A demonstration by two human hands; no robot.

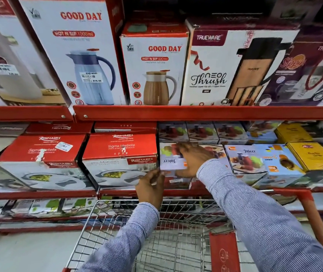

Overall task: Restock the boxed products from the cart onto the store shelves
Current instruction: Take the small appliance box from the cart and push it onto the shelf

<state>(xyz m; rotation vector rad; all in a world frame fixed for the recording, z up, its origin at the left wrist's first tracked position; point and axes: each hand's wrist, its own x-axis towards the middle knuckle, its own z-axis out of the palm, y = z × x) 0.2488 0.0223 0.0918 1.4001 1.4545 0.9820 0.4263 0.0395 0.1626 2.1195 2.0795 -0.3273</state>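
A white Juicer box [170, 160] sits on the middle red shelf [176, 192], its label upside down toward me. My right hand [193, 159] lies flat on top of this box, fingers spread over its lid. My left hand [151, 186] grips the box's front left corner from below. Both arms wear striped blue sleeves. The wire cart [168, 246] stands below my arms, and the part of its basket in view holds no boxes.
Red Rishabh casserole boxes [120, 154] stand directly left of the Juicer box. More Juicer boxes [245, 160] and yellow boxes [311, 156] fill the shelf to the right. Jug boxes [154, 65] line the upper shelf. The cart's red handle [311, 216] is at right.
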